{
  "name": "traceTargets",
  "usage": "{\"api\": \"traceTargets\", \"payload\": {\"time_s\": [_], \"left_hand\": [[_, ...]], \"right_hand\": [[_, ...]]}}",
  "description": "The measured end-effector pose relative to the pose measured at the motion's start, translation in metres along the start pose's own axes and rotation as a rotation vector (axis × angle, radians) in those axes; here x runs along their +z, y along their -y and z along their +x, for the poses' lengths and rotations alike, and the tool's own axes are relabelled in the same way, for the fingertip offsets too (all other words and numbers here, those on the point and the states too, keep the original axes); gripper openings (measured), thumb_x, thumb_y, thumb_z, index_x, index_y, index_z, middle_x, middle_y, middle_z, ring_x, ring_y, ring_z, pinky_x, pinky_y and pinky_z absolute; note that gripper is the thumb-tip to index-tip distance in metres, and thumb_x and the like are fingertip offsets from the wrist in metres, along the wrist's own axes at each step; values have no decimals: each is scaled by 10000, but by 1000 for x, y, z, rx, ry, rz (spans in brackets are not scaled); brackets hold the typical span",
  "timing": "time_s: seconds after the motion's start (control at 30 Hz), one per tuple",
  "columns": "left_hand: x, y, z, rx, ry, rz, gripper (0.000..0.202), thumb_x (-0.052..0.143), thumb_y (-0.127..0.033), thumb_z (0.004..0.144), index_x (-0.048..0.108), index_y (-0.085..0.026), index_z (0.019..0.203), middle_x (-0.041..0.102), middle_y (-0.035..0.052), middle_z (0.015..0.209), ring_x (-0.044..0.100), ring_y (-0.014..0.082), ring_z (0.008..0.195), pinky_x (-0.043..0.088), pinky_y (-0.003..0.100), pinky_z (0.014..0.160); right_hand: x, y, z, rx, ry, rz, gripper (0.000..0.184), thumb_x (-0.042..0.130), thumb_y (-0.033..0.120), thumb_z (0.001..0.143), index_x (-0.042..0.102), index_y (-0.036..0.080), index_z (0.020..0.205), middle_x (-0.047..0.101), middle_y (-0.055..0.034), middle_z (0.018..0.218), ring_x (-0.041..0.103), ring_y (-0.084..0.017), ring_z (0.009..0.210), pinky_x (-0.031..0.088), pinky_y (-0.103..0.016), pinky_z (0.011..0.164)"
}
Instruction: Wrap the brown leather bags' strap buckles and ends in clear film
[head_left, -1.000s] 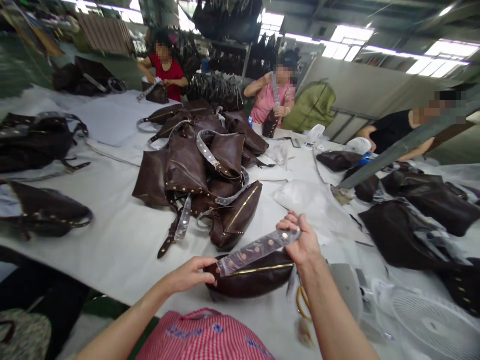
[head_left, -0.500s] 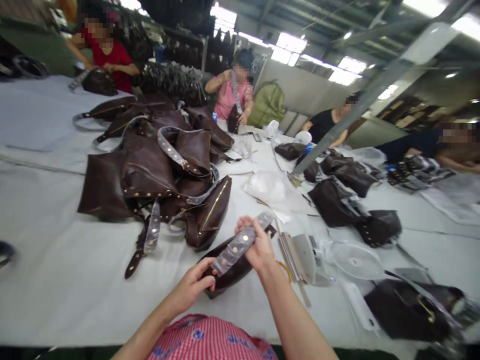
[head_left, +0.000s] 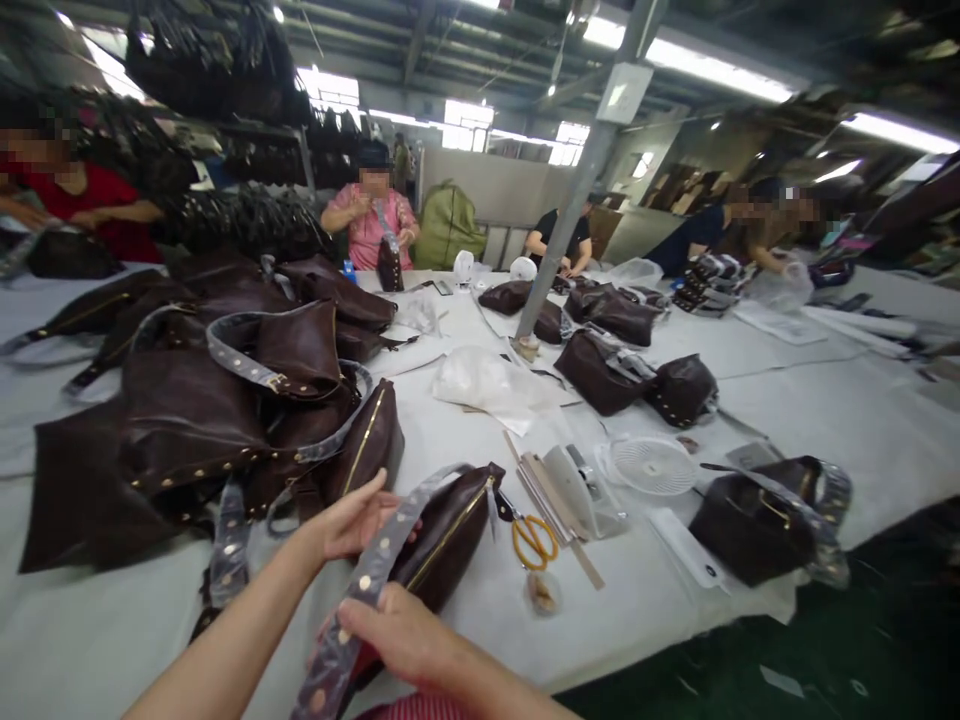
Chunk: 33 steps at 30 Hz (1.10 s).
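Observation:
A dark brown leather handbag [head_left: 442, 540] with a gold zipper stands tilted in front of me. Its studded strap [head_left: 367, 580], wrapped in clear plastic film, runs from the bag's top down toward me. My right hand [head_left: 397, 635] grips this strap low in the view. My left hand [head_left: 349, 520] lies open, fingers against the strap and the bag's side. Part of the bag's lower end is hidden behind my right hand. A heap of similar brown bags with studs [head_left: 187, 420] lies just left of my left hand.
Yellow-handled scissors [head_left: 534, 540], a metal tool [head_left: 577, 490] and a small white fan [head_left: 652, 466] lie on the white-covered table [head_left: 637, 570] to the right. Further bags [head_left: 754, 525] and white plastic [head_left: 487, 380] lie beyond. A steel pole [head_left: 562, 220] rises there, with co-workers across the table.
The view has swung left and the table's near edge has shifted. The bag now stands tilted, and my right hand has drawn the strap down toward me.

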<state>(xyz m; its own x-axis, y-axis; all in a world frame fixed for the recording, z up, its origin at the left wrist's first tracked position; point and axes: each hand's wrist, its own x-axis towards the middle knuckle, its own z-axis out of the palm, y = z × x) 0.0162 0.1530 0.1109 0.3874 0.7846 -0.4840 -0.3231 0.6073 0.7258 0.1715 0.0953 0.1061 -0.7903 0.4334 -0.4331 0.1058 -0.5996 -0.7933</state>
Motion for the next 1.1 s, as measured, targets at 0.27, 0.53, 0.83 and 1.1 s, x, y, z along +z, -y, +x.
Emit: {"api": "traceTargets", "payload": {"time_s": [0.27, 0.53, 0.83, 1.1], "left_hand": [[76, -66, 56, 185, -54, -61, 386, 792, -123, 637, 678, -114, 1006, 690, 30, 731, 603, 82, 559, 471, 155, 538], [83, -79, 36, 272, -123, -88, 476, 833, -206, 615, 676, -178, 1063, 656, -1, 700, 557, 71, 509, 452, 160, 479], [97, -95, 17, 337, -118, 41, 413, 826, -355, 605, 685, -208, 964, 579, -23, 541, 469, 84, 392, 394, 194, 405], [28, -94, -33, 76, -413, 588, 410, 704, -329, 675, 675, -217, 1068, 710, 51, 919, 649, 240, 848, 520, 311, 753]], "right_hand": [[-123, 42, -32, 11, 204, -9, 446, 735, 511, 689, 703, 115, 893, 715, -76, 804, 670, -145, 701, 511, -255, 658], [-252, 87, -6, -316, -567, 296, 258, 677, 373, 801, 641, 118, 795, 692, -74, 704, 635, -115, 559, 504, -209, 509], [-278, 146, 52, -355, -454, 356, 460, 484, 566, 858, 665, 147, 910, 698, -52, 785, 640, -149, 665, 511, -290, 631], [-245, 144, 35, -672, -413, 251, 574, 547, 501, 831, 503, 202, 1320, 685, -19, 794, 647, -172, 754, 502, -323, 743]]}}
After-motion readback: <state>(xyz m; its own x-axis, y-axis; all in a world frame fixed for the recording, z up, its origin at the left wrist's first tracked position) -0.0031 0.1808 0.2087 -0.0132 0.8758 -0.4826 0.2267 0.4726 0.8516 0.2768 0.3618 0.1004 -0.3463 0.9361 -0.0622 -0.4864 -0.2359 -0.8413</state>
